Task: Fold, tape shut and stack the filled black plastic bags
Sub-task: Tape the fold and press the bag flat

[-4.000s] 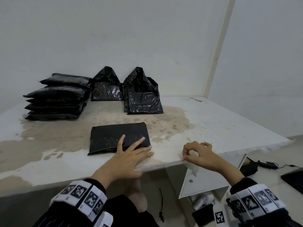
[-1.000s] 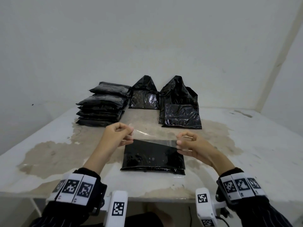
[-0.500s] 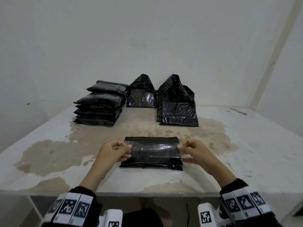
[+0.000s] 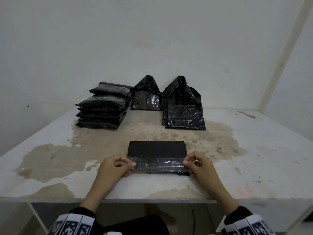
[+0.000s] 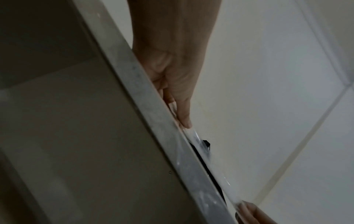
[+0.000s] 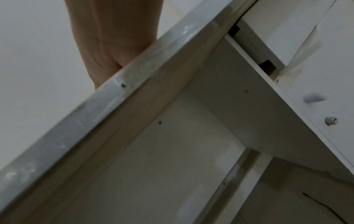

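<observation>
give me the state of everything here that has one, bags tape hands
folded bag: lying flat near the table's front edge, fold closed, tape across its near half
tape strip: stretched over the bag, both ends pinched
left hand: pinching the tape's left end
right hand: pinching the tape's right end
stack of bags: sealed, piled at back left
two bags at the back: tops standing up, unfolded
table: stained
</observation>
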